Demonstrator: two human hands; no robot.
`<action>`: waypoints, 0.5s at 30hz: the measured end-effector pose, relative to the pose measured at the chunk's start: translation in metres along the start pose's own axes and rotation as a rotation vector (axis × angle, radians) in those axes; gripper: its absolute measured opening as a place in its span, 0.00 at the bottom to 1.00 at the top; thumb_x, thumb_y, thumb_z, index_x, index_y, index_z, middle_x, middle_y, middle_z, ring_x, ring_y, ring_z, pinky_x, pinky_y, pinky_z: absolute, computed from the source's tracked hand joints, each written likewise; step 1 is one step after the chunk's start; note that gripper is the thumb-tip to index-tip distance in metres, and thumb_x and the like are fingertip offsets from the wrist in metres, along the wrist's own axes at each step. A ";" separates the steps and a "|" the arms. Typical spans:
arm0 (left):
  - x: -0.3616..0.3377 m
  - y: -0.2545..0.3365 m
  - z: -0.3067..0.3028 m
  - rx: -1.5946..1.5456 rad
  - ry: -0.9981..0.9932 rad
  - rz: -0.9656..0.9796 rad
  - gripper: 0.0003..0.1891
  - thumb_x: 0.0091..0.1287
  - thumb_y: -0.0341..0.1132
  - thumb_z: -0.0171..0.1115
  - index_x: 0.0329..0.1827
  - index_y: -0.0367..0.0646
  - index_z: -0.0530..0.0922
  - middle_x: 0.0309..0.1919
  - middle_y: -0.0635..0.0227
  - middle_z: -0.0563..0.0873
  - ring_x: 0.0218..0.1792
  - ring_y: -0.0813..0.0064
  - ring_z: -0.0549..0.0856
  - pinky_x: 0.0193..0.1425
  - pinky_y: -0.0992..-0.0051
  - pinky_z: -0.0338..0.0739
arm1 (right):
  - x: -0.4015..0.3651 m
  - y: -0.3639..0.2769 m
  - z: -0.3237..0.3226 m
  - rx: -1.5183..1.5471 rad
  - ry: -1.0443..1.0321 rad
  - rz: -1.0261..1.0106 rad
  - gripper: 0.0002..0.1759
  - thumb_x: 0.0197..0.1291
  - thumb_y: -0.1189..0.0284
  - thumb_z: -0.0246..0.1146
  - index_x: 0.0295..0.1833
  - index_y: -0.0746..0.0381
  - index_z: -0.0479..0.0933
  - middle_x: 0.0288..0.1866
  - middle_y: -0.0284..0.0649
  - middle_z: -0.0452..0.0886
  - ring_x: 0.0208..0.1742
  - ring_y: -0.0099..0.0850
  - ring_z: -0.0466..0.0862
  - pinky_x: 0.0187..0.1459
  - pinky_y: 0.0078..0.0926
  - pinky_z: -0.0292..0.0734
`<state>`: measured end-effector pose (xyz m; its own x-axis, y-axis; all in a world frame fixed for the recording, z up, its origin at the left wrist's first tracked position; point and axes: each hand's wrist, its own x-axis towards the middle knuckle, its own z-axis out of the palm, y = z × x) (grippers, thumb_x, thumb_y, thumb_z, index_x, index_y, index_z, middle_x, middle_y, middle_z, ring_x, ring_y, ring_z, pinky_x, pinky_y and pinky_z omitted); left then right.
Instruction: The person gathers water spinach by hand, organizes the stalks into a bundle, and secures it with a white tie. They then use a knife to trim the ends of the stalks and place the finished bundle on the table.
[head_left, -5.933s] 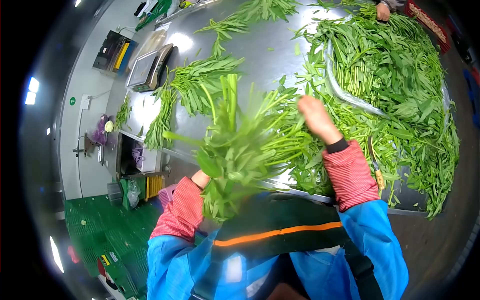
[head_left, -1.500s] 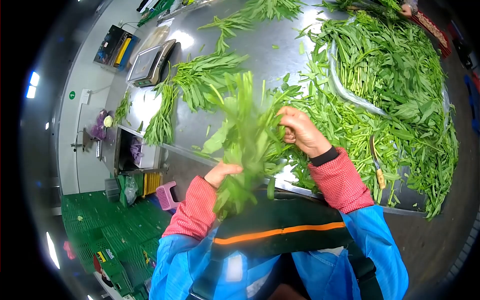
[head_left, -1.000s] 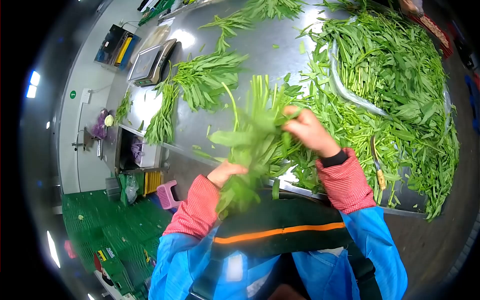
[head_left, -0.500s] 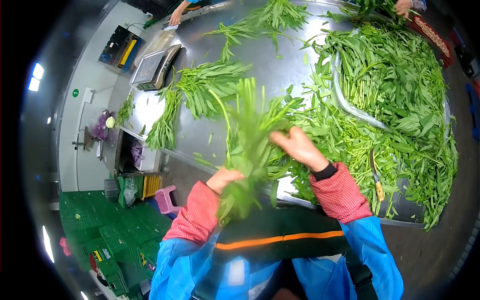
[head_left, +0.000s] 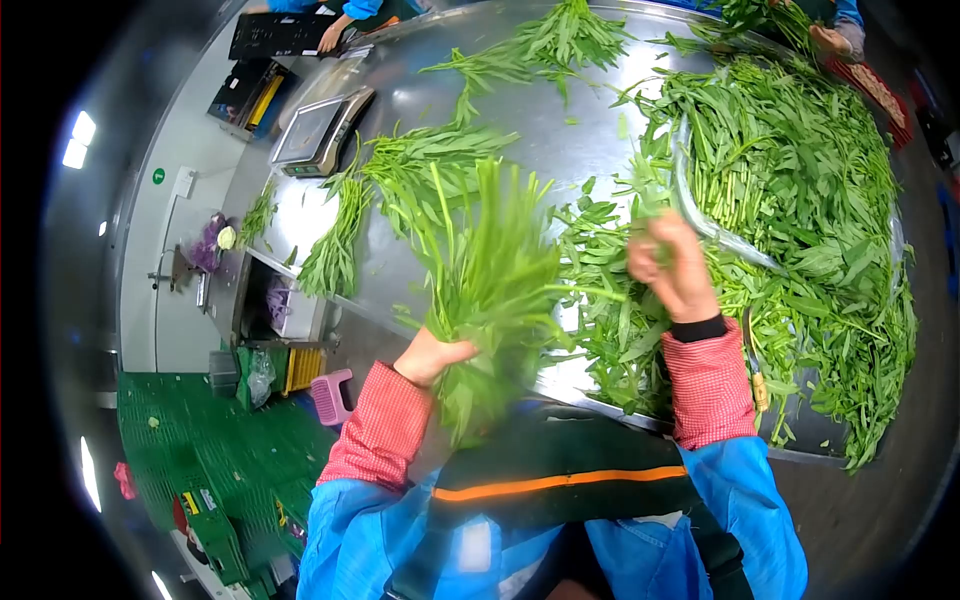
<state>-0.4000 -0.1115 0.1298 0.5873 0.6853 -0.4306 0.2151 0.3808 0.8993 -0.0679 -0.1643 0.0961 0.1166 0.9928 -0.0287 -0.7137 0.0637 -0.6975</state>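
The bunch of leafy greens (head_left: 490,270), which looks like water spinach, is held up over the near edge of the tabletop (head_left: 585,110), its stem ends toward the far edge. The fingers of the left hand (head_left: 435,356) are clamped around it. The right hand (head_left: 674,264) is above the loose greens (head_left: 615,330); its fingers are bent but blurred, so I cannot tell whether they hold a stem. The step in hand seems to be gathering stems. The next move would call for a steady left grip, and care around the curved knife (head_left: 760,390) toward the right near corner.
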 end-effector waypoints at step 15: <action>0.014 0.006 0.001 0.334 0.000 0.149 0.27 0.52 0.21 0.64 0.59 0.37 0.73 0.50 0.66 0.82 0.51 0.74 0.79 0.56 0.73 0.74 | -0.015 0.024 0.016 -0.917 -0.269 -0.435 0.09 0.55 0.72 0.68 0.37 0.68 0.83 0.38 0.39 0.82 0.33 0.25 0.79 0.37 0.23 0.74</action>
<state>-0.3899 -0.0998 0.1296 0.6313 0.7181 -0.2927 0.3702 0.0526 0.9275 -0.0975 -0.1762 0.0913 0.0000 0.9000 0.4360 0.1625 0.4302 -0.8880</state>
